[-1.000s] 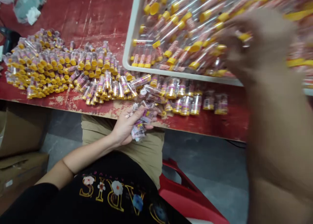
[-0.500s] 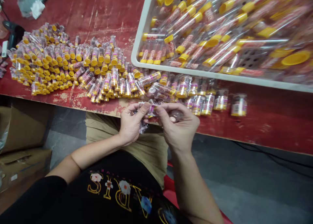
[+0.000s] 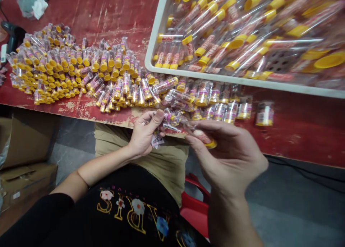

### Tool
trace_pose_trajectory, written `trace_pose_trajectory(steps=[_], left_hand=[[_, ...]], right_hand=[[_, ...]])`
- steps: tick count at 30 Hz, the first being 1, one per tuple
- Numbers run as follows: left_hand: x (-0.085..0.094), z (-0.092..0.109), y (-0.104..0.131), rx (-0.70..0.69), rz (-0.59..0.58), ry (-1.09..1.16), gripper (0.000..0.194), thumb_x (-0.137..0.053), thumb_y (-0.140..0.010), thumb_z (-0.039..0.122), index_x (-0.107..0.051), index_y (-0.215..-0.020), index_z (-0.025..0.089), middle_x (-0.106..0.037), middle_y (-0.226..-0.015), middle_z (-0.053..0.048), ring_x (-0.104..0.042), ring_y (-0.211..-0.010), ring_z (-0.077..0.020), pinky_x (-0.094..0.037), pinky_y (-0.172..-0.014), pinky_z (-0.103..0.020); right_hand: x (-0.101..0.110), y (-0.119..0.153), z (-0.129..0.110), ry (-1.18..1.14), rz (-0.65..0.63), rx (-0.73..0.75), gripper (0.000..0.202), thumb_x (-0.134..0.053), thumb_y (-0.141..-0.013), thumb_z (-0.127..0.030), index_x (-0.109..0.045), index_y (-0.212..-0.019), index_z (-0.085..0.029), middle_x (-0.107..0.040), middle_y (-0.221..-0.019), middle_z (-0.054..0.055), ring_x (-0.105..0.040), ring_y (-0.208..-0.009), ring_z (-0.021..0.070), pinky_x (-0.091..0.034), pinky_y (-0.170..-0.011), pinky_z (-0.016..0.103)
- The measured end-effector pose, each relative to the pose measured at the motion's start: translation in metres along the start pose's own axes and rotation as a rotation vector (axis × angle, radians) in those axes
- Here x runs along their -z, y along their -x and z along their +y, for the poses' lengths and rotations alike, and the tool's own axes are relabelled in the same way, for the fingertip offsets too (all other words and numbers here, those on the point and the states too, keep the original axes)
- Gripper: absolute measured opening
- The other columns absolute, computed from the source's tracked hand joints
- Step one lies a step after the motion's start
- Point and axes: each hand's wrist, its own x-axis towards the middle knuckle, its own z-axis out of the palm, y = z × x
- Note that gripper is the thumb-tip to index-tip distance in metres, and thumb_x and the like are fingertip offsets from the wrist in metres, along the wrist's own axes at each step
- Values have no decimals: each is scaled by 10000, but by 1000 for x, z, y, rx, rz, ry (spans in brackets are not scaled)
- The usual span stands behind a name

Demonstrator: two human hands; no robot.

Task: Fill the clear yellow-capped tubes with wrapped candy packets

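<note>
My left hand is closed at the table's front edge around small clear plastic wrappers with purple print. To its right, my right hand grips a clear tube with a yellow cap between thumb and fingers, tilted, the cap toward the palm. Just beyond the hands lie small yellow-capped tubes with purple labels, some on their sides. Several more stand in a short row to the right, and one stands apart.
A large pile of small yellow-capped tubes covers the left of the red table. A white tray of longer tubes stands at the back right. Cardboard boxes are at lower left, a red stool below.
My right hand has moved away from my left, to the right and toward me, bringing the yellow-capped tube into clearer view. My left hand has barely moved.
</note>
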Motion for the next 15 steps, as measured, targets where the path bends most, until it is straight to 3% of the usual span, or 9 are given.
trace_pose_trajectory(steps=[3,7,11,15], left_hand=[[-1,1,2,41,-44,-17,596,-981,-608,604,-598,-736,167,-605,-669,49,-529,-535,-44,-435,-486,-179],[-4,3,7,89,-95,-71,626,-978,-578,642,-622,-785,170,-639,-691,38,-568,-532,-66,-484,-492,-196],[-7,4,10,81,-112,-82,651,-1026,-551,538,-684,-973,180,-693,-844,24,-642,-635,-90,-560,-570,-221],[-4,7,8,30,-117,-121,715,-1015,-608,483,-716,-1213,248,-701,-962,8,-661,-728,-119,-587,-622,-254]], right_hand=[[2,0,1,137,-44,141,457,-859,-815,-118,-791,-1223,-311,-776,-1088,34,-744,-1000,210,-631,-878,381],[6,3,1,301,-53,245,578,-843,-855,-179,-717,-1387,-365,-743,-1122,52,-710,-984,229,-629,-843,407],[9,10,-3,349,-165,142,662,-636,-1016,-299,-439,-1645,-359,-644,-1398,121,-638,-1265,300,-594,-1078,532],[11,18,-3,116,-345,2,750,-538,-1059,-282,-210,-1726,-379,-541,-1620,103,-582,-1451,309,-520,-1221,560]])
